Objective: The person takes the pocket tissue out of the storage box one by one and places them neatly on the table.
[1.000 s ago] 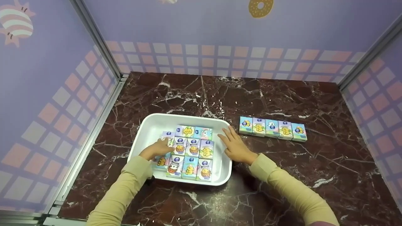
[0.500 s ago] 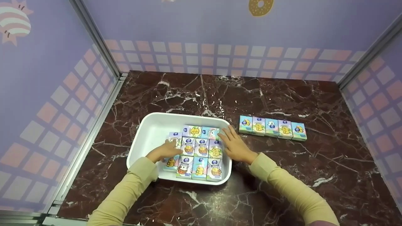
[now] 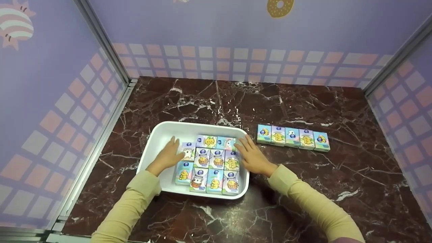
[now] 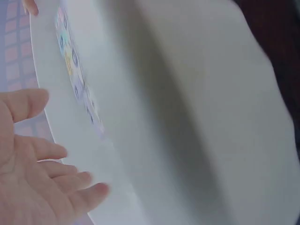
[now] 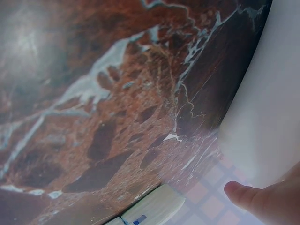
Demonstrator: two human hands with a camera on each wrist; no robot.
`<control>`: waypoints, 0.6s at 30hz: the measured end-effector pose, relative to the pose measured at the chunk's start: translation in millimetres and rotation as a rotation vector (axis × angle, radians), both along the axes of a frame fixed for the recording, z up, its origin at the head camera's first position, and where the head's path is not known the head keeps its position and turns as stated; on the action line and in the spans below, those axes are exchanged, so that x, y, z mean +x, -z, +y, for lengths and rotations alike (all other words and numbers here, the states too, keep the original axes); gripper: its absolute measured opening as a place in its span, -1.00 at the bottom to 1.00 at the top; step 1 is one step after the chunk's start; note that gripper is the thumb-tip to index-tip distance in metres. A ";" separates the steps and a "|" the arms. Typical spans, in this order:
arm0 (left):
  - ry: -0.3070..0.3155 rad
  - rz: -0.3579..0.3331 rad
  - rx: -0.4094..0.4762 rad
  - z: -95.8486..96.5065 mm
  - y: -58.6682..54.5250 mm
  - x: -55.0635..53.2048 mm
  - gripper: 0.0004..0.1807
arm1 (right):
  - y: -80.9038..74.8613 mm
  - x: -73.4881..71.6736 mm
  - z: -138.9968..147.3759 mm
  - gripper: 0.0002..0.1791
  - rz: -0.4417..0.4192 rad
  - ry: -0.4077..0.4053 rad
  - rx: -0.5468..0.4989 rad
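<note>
A white plastic tray [image 3: 162, 135] holds several small tissue packs [image 3: 217, 158] with cartoon animals, set close together against its right side. My left hand [image 3: 167, 157] is over the tray's left part, fingers spread, just left of a purple tissue pack [image 3: 189, 152]. In the left wrist view the left hand's fingers [image 4: 49, 149] are extended with nothing between them. My right hand [image 3: 253, 157] rests at the tray's right rim, its straight fingertips reaching over the edge near the packs. The right wrist view catches the right thumb [image 5: 243, 194] beside the tray's outer wall.
To the right of the tray, a row of several more tissue packs [image 3: 292, 137] lies on the dark red marble table [image 3: 303, 202]. Purple panels with a checked pattern [image 3: 216, 62] enclose the table at the back and on both sides.
The tissue packs have slid right inside the tray, pushed by my left hand, which has since drawn off them to the left. My right hand stays at the rim.
</note>
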State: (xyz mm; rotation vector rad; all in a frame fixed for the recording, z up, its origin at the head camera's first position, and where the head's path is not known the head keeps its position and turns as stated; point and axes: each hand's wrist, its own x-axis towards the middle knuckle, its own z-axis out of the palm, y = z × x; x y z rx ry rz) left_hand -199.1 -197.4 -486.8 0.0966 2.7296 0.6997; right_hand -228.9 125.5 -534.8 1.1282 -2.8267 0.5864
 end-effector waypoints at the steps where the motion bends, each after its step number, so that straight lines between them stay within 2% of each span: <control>1: -0.003 0.038 -0.016 -4.3 -0.8 -0.5 -0.28 | 0.0 0.1 0.1 -0.39 0.000 0.001 -0.002; 5: -0.021 0.151 -0.074 -21.4 -2.9 -1.9 -0.35 | 0.1 0.1 0.5 -0.40 0.003 0.001 -0.006; 8: -0.022 0.190 -0.105 -34.1 -3.0 -2.2 -0.40 | 0.7 -0.3 0.8 -0.40 0.001 -0.005 -0.003; 13: -0.002 0.192 -0.147 -52.8 -0.7 -3.4 -0.43 | 0.6 -0.7 1.2 -0.38 0.000 -0.008 0.005; 18: -0.028 0.153 -0.176 -67.7 5.3 -6.2 -0.41 | 0.6 -0.8 1.0 -0.39 0.016 -0.009 -0.010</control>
